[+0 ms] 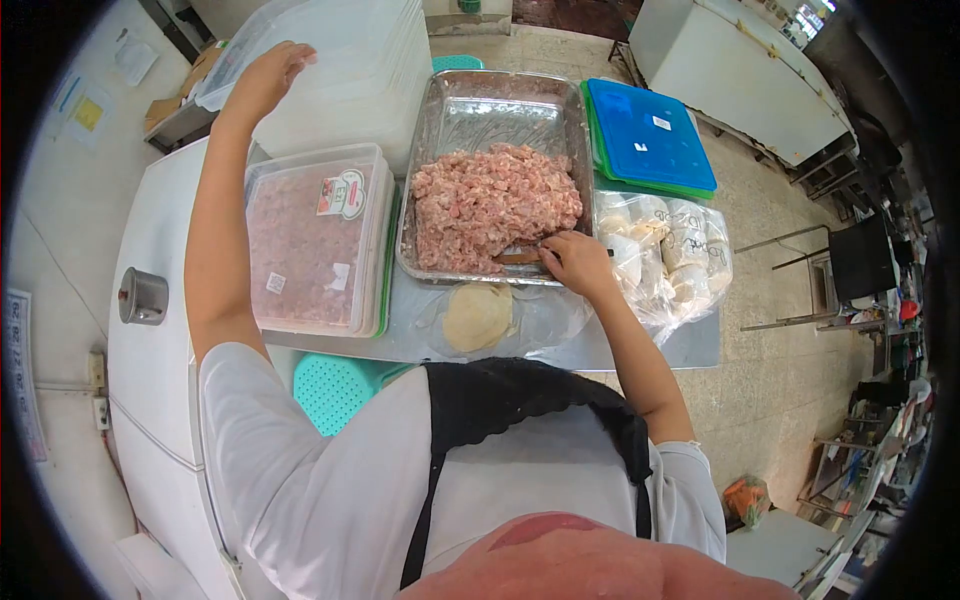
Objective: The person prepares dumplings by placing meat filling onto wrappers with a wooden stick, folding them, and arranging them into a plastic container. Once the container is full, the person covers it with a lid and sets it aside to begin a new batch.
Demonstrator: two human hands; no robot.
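My left hand [270, 82] is raised at the far left, over the tall stack of clear plastic containers [350, 85]. Its fingers look partly stretched and slightly apart, and I see nothing held in them. Low on the right of a metal tray [505, 83], my right hand [575, 260] closes round a brown wooden spatula [518, 258]. The spatula's blade lies against the raw minced meat [495, 200] heaped in the tray. Just in front of the tray, round pale dough wrappers [478, 316] lie on clear plastic on the table.
A lidded plastic box of minced meat [310, 235] stands left of the tray. Blue and green lids [655, 135] and a clear bag of wrapped dough stacks [670, 255] lie on the right. A metal cup [143, 296] is far left; a turquoise stool [330, 392] is below the table.
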